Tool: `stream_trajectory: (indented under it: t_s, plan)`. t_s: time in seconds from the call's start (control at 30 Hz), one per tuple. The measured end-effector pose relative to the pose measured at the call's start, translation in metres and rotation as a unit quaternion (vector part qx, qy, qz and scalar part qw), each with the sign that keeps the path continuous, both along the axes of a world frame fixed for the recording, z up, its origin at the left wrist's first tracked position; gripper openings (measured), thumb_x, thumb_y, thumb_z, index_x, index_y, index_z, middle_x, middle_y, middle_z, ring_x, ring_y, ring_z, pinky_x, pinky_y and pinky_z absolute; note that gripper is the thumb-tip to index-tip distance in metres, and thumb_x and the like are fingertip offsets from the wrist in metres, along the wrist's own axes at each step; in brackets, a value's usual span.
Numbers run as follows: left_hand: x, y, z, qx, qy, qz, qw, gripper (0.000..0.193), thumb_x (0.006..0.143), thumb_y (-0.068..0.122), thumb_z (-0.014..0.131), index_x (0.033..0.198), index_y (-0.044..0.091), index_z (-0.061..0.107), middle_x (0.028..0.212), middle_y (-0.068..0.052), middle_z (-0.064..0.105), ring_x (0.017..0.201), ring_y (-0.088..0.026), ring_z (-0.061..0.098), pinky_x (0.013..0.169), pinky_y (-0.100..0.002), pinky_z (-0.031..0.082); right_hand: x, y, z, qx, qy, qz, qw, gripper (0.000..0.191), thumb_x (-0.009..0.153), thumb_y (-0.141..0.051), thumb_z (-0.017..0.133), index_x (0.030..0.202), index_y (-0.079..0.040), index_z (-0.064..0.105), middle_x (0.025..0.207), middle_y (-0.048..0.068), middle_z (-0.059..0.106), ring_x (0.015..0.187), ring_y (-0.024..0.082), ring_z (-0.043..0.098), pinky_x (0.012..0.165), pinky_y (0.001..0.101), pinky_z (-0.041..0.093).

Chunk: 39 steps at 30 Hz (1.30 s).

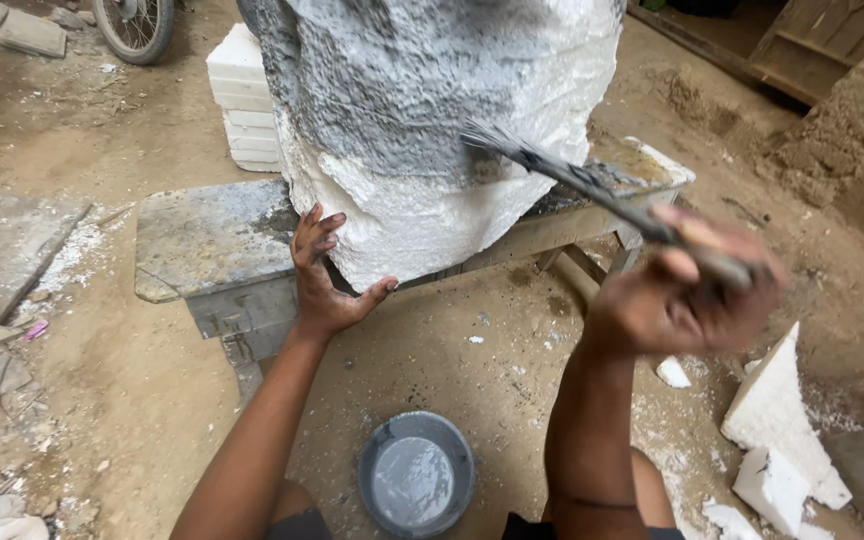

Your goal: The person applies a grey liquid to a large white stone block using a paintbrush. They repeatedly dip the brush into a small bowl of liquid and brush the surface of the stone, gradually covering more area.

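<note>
Both forearms are bare and sleeveless, with dark shorts showing at the knees below.

Brush (572, 178) in right hand (682, 295) (left hand (324, 275) against foam block (432, 130)).

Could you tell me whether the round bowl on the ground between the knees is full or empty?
Partly filled: the bowl stands upright and holds a shallow pool of grey liquid.

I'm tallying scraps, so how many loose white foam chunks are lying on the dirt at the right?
3: a large white foam wedge, a blocky chunk below it, a small piece beside the right hand. Others may be hidden.
</note>
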<state>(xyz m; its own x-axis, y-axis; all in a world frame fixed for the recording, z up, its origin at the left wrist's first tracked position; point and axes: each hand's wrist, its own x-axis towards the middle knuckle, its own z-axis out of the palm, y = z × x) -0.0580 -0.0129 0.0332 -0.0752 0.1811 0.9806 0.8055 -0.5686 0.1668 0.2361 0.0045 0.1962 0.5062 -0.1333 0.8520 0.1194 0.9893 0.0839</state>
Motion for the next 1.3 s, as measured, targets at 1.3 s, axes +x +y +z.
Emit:
stream_trajectory:
  t_s: [1.3]
  plan:
    - [-0.012,0.010,-0.004,-0.001,-0.027,-0.062,0.998,0.085,0.080,0.037,0.091,0.137,0.018,0.031,0.144,-0.014,0.047,0.150,-0.035,0.037,0.130,-0.056,0.028,0.003,0.032,0.043,-0.070,0.130,-0.103,0.984,0.027,0.106,-0.027,0.069,0.104,0.000,0.067,0.090,0.010,0.070,0.068,0.016,0.072,0.060,0.0296,0.069]
